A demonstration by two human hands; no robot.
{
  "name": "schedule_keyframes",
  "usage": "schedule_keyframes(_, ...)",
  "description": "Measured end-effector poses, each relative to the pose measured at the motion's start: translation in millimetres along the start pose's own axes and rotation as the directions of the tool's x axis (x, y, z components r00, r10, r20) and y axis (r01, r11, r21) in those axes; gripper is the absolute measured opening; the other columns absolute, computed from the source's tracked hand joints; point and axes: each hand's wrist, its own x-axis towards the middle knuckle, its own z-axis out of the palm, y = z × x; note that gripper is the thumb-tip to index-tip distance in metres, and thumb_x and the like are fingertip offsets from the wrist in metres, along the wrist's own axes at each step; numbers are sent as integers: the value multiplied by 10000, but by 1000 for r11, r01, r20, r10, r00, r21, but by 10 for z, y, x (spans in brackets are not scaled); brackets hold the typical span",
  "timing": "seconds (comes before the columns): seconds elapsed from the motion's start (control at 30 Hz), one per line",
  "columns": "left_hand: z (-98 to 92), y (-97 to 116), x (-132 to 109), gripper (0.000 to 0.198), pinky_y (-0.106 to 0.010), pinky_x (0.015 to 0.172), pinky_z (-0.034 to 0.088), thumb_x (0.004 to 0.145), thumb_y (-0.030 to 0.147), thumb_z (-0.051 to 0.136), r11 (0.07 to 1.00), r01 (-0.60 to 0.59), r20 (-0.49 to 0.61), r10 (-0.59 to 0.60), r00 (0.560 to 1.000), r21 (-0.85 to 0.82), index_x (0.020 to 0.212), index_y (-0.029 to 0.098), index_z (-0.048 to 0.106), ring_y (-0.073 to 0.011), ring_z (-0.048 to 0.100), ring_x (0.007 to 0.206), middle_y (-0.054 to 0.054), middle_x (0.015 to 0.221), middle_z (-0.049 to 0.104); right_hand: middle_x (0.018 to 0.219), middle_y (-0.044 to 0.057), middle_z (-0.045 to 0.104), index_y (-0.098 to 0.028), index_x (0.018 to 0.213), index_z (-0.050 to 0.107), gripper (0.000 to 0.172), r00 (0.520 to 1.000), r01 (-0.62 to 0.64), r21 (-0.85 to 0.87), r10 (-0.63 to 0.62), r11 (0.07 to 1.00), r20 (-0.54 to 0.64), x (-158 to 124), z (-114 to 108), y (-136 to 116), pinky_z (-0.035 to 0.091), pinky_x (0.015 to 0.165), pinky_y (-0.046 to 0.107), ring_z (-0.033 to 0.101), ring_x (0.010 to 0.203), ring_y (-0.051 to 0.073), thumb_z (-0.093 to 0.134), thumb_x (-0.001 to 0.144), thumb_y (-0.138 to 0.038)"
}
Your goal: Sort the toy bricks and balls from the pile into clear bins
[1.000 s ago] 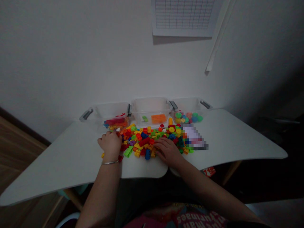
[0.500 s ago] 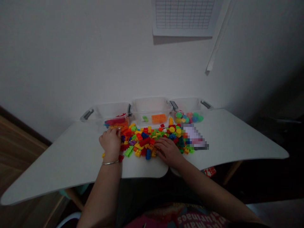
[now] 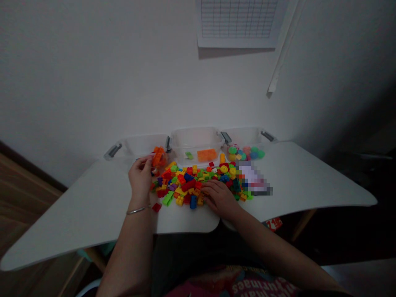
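Observation:
My left hand [image 3: 140, 175] is closed, thumb and fingertips pinching an orange building brick piece [image 3: 159, 156], raised at the pile's left edge in front of the left bin [image 3: 133, 142]. It seems to be several bricks joined together. A loose pile of colourful building bricks [image 3: 188, 184] lies between my hands, in red, yellow, green, blue and orange. At the pile's front right rests my right hand [image 3: 222, 199], its fingers stretched loosely over the bricks. Its thumb is partly hidden, and no brick shows in its grasp.
The middle clear bin [image 3: 198, 138] holds an orange block [image 3: 207, 155] and a small green piece [image 3: 189, 155]. Round coloured pieces [image 3: 254, 152] are in the right bin [image 3: 244, 135]. A blurred-out flat object [image 3: 252, 177] lies right of the pile on the white table [image 3: 297, 177]. A wall stands behind.
My left hand has moved slightly left and up, lifting the orange brick piece, which now stands higher in front of the left bin. My right hand has hardly moved.

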Motion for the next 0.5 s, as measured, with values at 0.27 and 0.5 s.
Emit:
schedule_keyframes(0.27,-113,414,285,169,-337,821,461,877,298,565,792,-399,-41,468,883,462,854,210,708,-201,606,910,-53,939,689,1214,75,668,-197,1142,651,274,1000,-19,11,19,1000,-10,-18,14,11,423,1073,454,547,1185,246,595,875,-215)
schedule_keyframes(0.5,-44,270,439,270,-350,736,388,930,328,488,513,-493,270,449,852,703,885,184,712,-248,555,974,-73,1027,674,1216,76,670,-184,1135,649,265,1000,-19,12,19,1000,2,-11,-17,-4,426,1062,445,555,1169,234,597,877,-218)
